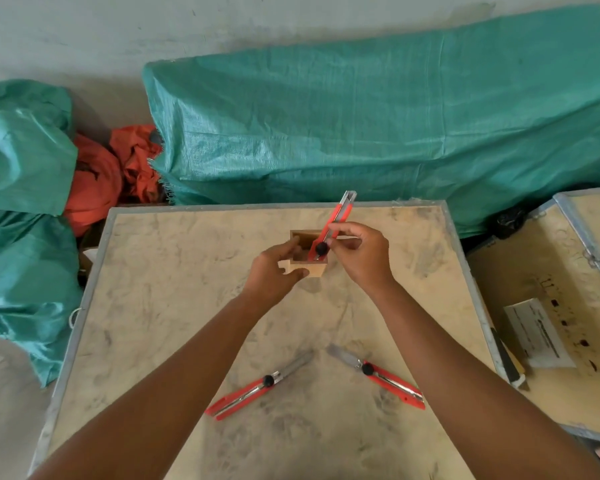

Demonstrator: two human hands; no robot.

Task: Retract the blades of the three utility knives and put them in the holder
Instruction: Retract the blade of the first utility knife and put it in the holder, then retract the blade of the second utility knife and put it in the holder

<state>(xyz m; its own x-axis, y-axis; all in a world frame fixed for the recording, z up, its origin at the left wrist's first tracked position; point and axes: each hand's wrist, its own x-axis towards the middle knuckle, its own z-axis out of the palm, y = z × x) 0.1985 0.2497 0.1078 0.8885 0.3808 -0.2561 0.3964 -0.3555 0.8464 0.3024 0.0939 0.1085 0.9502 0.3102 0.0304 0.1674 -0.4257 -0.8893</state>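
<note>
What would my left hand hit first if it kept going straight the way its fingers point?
Your left hand would likely meet the wooden holder first; its fingertips already look at the holder's near left side, though contact is unclear.

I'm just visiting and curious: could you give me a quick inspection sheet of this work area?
Surface: scuffed wooden board with metal edging.
Job's things: one red knife in the right hand, its lower end at the wooden holder; two knives lie near, blades out.
Clutter: nothing seen on the board.
Grippers: left hand steadies the holder.
Cables: nothing seen.
Surroundings: green tarps, orange cloth, crate with papers.
</note>
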